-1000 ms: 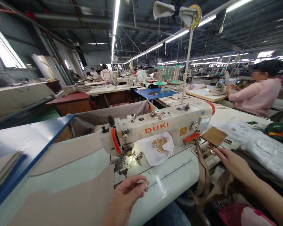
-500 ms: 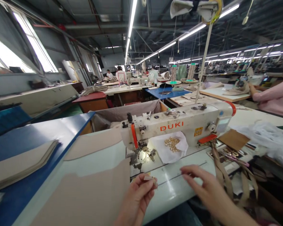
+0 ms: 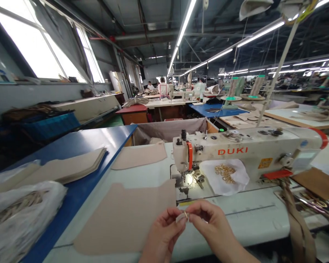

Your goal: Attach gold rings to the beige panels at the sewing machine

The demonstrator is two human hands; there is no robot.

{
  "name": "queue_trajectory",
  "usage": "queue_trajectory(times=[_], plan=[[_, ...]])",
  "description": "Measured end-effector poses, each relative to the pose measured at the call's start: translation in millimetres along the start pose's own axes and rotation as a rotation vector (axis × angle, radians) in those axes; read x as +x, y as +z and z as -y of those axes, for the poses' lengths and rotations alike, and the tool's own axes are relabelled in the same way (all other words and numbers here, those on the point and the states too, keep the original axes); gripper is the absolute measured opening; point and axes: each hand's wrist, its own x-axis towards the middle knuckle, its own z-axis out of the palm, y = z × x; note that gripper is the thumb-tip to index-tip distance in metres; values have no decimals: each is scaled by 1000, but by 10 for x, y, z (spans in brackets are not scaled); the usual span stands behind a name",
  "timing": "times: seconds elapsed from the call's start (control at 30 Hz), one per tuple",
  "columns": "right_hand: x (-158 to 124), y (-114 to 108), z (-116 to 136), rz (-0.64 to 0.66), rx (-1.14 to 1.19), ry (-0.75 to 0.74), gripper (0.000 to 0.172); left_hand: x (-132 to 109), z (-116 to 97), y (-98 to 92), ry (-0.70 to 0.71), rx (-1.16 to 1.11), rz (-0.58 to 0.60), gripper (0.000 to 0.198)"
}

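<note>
In front of the sewing machine, my left hand pinches a short pale fabric strip. A small gold metal ring is at the strip's end. The fingertips of my right hand close on this ring from the right, so both hands meet. Beyond them, a pile of gold rings lies on a white cloth on the machine bed. A flat beige fabric panel lies on the pale table left of my hands.
Another beige panel lies further back. On the blue table at left are stacked panels and a plastic bag of strips. Beige straps hang at the right, beside a brown piece. Several people work far back.
My right hand has moved left to meet my left hand and pinch at the gold ring. The view has turned left, bringing the plastic bag into sight.
</note>
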Motion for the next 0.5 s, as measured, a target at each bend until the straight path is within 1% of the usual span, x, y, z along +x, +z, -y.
queue_trajectory(times=[0.07, 0.13, 0.23, 0.3, 0.37, 0.43, 0.5], plan=[[41, 51, 14, 68, 88, 71, 7, 1, -58, -82, 4, 35, 33, 32], [72, 94, 42, 139, 178, 128, 6, 14, -130, -168, 38, 91, 70, 31], [90, 146, 72, 212, 237, 158, 6, 47, -234, -297, 102, 225, 106, 26], [80, 174, 67, 232, 206, 123, 4, 54, -283, -364, 123, 323, 133, 22], [57, 191, 51, 225, 134, 55, 4, 26, -309, -399, 163, 409, 153, 16], [30, 198, 39, 219, 48, -22, 7, -39, -317, -397, 260, 480, 130, 10], [6, 198, 37, 216, -38, -102, 11, -116, -314, -370, 372, 543, 82, 5]])
